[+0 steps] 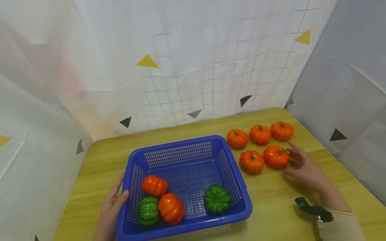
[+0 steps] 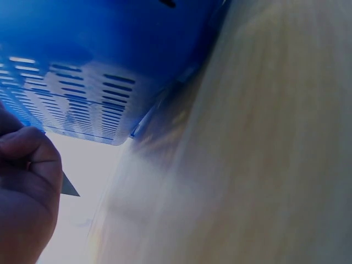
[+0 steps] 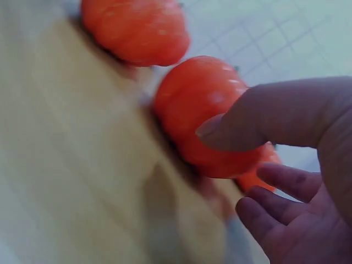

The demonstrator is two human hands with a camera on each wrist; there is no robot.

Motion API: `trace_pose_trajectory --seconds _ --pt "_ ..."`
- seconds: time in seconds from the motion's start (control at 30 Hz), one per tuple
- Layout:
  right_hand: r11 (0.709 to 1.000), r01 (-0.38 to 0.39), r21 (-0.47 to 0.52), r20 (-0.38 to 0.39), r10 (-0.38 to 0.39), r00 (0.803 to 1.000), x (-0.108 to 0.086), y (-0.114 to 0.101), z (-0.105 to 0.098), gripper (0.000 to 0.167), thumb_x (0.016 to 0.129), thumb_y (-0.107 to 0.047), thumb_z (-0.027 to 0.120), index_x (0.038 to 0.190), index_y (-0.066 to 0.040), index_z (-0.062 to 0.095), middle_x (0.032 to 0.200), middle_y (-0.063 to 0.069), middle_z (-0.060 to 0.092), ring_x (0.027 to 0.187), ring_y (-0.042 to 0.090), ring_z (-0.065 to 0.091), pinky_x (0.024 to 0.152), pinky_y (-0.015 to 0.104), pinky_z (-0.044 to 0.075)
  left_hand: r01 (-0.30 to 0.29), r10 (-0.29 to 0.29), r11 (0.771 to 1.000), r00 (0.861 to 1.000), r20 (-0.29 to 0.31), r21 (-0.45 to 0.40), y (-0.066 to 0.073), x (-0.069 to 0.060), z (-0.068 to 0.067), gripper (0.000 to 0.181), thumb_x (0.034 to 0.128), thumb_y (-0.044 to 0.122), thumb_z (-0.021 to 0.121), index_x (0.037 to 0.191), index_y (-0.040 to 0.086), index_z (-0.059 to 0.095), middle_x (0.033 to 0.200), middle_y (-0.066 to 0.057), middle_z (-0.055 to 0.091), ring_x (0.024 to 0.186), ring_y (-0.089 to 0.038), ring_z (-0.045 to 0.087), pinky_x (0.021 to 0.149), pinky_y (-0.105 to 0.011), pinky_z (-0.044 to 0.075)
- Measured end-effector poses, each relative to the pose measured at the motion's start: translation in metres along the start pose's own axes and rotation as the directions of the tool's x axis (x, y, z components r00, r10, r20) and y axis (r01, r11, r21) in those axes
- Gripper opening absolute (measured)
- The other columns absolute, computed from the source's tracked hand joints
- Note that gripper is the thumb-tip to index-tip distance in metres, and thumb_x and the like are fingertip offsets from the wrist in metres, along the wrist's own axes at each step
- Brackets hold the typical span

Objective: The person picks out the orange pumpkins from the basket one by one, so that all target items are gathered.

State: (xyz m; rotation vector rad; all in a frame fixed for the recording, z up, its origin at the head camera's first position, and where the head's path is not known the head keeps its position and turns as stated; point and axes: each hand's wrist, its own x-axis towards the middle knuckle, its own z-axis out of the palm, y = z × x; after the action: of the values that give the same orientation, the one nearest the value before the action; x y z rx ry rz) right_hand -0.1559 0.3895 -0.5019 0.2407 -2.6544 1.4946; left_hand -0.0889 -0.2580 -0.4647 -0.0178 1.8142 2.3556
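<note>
Left hand (image 1: 110,207): at the left side of the blue basket (image 1: 184,230), thumb over the rim and fingers along the outer wall, gripping the edge.

Basket: perforated plastic, on the wooden table (image 1: 271,204). Contents, left to right: a green pumpkin (image 1: 149,211) in the near left corner; an orange pumpkin (image 1: 155,185) behind it; a red-orange pumpkin (image 1: 171,209) just beside the green one; at the right, a dark green ribbed pumpkin (image 1: 217,199).

Right of basket, on the table: five orange pumpkins with green stems, three in the back row (image 1: 260,134), two in the front row (image 1: 251,162).

Right hand (image 1: 304,169): beside the rightmost front-row pumpkin (image 1: 276,156), fingers apart, nothing held; contact cannot be told. Dark strap (image 1: 315,210) at the wrist.
</note>
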Motion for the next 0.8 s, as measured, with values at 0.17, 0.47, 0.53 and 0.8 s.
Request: trace_pose_trajectory --seconds 0.17,0.47,0.53,0.8 --pt "0.998 0.040 0.058 -0.035 -0.038 0.999 -0.004 -0.005 -0.013 0.100 0.086 0.003 0.074 0.160 -0.026 0.014 0.153 0.020 0.032 0.125 0.002 0.043 0.090 0.006 0.043 -0.014 0.015 1.000 1.000 0.016 -0.018 0.000 -0.002 -0.001 0.059 0.1081 0.020 0.042 0.160 0.029 0.014 0.137 -0.010 0.059 0.112 -0.032 0.063 0.087 -0.055 0.054" --pt "0.997 0.056 0.049 -0.018 -0.055 0.998 0.008 -0.048 -0.022 0.095 0.088 -0.001 0.073 0.160 -0.026 0.015 0.153 0.012 0.032 0.127 0.001 0.041 0.091 0.006 0.042 -0.007 0.007 1.000 1.000 0.013 -0.030 0.000 0.001 0.000 0.060 0.1076 0.022 0.044 0.160 0.029 0.015 0.137 -0.012 0.059 0.112 -0.033 0.063 0.087 -0.055 0.053" --pt "0.997 0.074 0.028 -0.001 -0.075 0.997 0.015 -0.062 -0.023 0.096 0.087 -0.001 0.074 0.160 -0.026 0.016 0.152 0.015 0.033 0.125 0.000 0.042 0.091 0.006 0.042 -0.015 0.016 1.000 1.000 0.018 -0.027 -0.001 0.001 0.000 0.061 0.1077 0.021 0.043 0.160 0.028 0.014 0.136 -0.013 0.059 0.111 -0.033 0.063 0.087 -0.056 0.053" --pt "0.991 0.125 -0.053 0.131 -0.118 0.984 0.053 -0.134 -0.020 0.096 0.084 -0.012 0.081 0.157 -0.034 0.023 0.154 0.008 0.034 0.136 0.031 0.040 0.091 0.006 0.041 0.002 -0.002 1.000 1.000 -0.013 -0.001 0.000 0.002 0.001 0.061 0.1069 0.024 0.046 0.160 0.030 0.016 0.137 -0.011 0.059 0.114 -0.034 0.062 0.088 -0.056 0.053"
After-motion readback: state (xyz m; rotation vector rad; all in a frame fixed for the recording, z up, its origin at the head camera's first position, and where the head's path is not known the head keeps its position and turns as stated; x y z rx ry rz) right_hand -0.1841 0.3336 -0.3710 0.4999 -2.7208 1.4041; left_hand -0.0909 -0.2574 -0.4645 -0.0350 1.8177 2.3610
